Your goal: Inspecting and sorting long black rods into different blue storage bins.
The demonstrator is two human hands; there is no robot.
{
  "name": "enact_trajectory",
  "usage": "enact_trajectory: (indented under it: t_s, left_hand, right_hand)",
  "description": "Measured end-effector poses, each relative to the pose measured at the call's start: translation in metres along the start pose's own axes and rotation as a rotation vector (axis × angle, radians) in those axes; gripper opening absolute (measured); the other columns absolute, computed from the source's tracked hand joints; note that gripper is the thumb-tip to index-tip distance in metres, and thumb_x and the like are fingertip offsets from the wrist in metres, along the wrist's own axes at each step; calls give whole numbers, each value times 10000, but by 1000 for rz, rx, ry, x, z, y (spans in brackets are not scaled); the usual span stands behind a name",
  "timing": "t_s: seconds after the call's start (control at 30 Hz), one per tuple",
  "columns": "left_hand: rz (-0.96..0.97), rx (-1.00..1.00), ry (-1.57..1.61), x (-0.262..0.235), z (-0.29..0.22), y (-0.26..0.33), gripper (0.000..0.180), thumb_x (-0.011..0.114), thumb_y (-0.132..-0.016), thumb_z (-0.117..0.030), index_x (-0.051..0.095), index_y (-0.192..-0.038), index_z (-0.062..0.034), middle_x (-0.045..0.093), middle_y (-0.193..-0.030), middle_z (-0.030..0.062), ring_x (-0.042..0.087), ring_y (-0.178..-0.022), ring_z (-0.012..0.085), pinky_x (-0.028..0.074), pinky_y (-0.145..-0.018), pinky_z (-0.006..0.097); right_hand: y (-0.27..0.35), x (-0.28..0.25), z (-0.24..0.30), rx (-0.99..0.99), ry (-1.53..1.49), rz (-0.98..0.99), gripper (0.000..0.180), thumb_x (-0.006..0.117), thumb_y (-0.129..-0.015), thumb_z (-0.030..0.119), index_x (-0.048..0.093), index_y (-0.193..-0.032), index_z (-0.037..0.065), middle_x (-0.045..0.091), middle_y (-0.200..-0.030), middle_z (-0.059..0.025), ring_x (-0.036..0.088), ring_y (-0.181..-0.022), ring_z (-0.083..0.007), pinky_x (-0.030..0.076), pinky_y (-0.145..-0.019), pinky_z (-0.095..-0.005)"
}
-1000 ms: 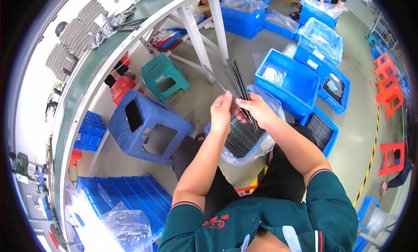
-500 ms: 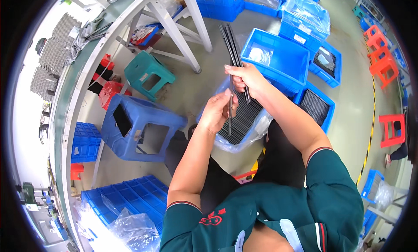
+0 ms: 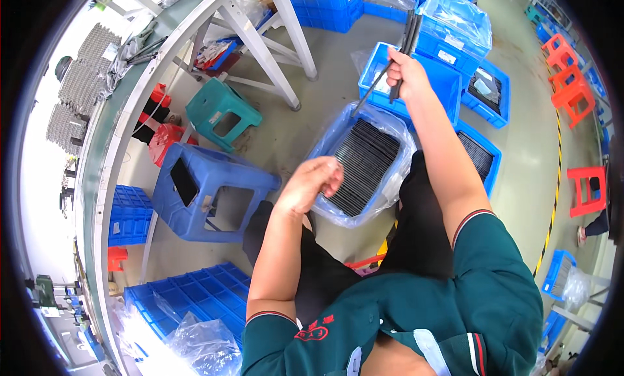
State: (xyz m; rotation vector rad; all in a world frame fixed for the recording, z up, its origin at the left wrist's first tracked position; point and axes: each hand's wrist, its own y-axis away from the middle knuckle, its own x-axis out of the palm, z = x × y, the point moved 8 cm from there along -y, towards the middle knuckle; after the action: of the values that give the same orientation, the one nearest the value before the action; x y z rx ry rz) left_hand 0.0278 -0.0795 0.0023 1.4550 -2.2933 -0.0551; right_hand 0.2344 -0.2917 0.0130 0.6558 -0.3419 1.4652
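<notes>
Up over the far bins, my right hand [image 3: 409, 76] is closed round a bundle of thin dark rods [image 3: 409, 35]. One single rod [image 3: 370, 90] slants out of that grip toward the lower left. My left hand [image 3: 312, 184] hovers at the near left side of a blue bin lined with clear plastic [image 3: 406, 165]. Its fingers are curled in, and no rod shows in them. Inside the lined bin, many dark rods [image 3: 364, 161] lie side by side in a slanting row. The lower ends of the held bundle hang over the open blue bin [image 3: 448, 83].
A blue stool [image 3: 227, 168] with a dark flat object stands at left, a green stool [image 3: 221, 109] beyond it. The workbench edge [image 3: 110, 161] curves along the left. Stacked blue bins [image 3: 455, 25] stand behind, and a blue crate [image 3: 188, 295] sits near left.
My right hand has moved up and right with the rods, turning one outward. My left hand has come off the rod it held and dropped down and left.
</notes>
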Motion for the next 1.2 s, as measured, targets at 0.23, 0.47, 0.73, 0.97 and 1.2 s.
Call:
enact_trajectory:
  t_s: [0.23,0.47,0.73,0.97,1.2]
  left_hand:
    - [-76,221,290,-18,-18,-25,364,492,-927,-373,557,-832,-27,582,-1088,169,589,-941,256,478,-842,397]
    - [56,-117,219,3,8,-27,327,578,-892,-350,573,-818,-31,427,-644,-33,275,-441,29,195,-396,201]
    - [-579,59,274,-86,-13,7,316,602,-879,-323,570,-749,-36,446,-616,-6,334,-438,72,257,-402,226]
    - [-711,370,686,-111,-19,8,306,562,-907,-327,576,-789,-45,470,-659,10,374,-543,112,331,-505,261]
    - [-671,417,638,-100,-23,1,295,549,-917,-315,582,-816,-40,453,-655,6,371,-542,102,333,-501,254]
  right_hand:
    - [71,59,-77,228,266,205,280,665,-827,292,529,-741,64,411,-504,25,352,-373,-83,273,-345,-249]
    - [110,100,-85,-189,1094,477,444,648,-805,374,558,-815,-60,577,-587,-143,569,-495,-194,441,-493,-310]
    - [117,87,-102,76,965,509,248,621,-835,226,540,-835,-9,546,-585,-34,492,-470,-106,394,-444,-260]
    - [141,84,-115,365,732,556,195,626,-844,164,476,-806,46,513,-603,-24,424,-419,-59,307,-350,-208]
    - [150,83,-121,395,751,571,194,591,-877,193,466,-818,56,501,-613,-25,399,-410,-58,306,-351,-205]
